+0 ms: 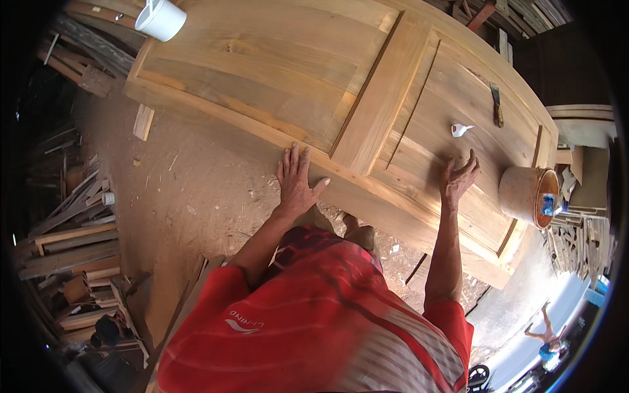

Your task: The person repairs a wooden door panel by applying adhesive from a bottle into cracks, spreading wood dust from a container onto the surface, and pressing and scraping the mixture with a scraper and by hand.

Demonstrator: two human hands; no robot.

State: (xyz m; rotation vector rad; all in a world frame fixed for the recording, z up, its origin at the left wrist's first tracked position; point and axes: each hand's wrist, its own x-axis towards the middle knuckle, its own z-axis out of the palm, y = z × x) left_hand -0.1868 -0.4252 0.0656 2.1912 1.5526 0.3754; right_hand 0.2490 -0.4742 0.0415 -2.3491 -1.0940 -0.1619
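Note:
A large wooden panelled door lies flat in front of me, raised above the floor. My left hand rests on its near edge with the fingers spread and nothing in them. Over the right-hand panel, my right hand is open, its fingers apart and slightly bent; whether it touches the wood I cannot tell. Just beyond it lies a small white object with a pointed nozzle. Farther right is a scraper with a dark blade and a worn handle.
A stained bucket with something blue at its mouth stands at the door's right end. At the far left corner is a white bucket. Scrap timber is heaped on the left. Another person appears at the lower right.

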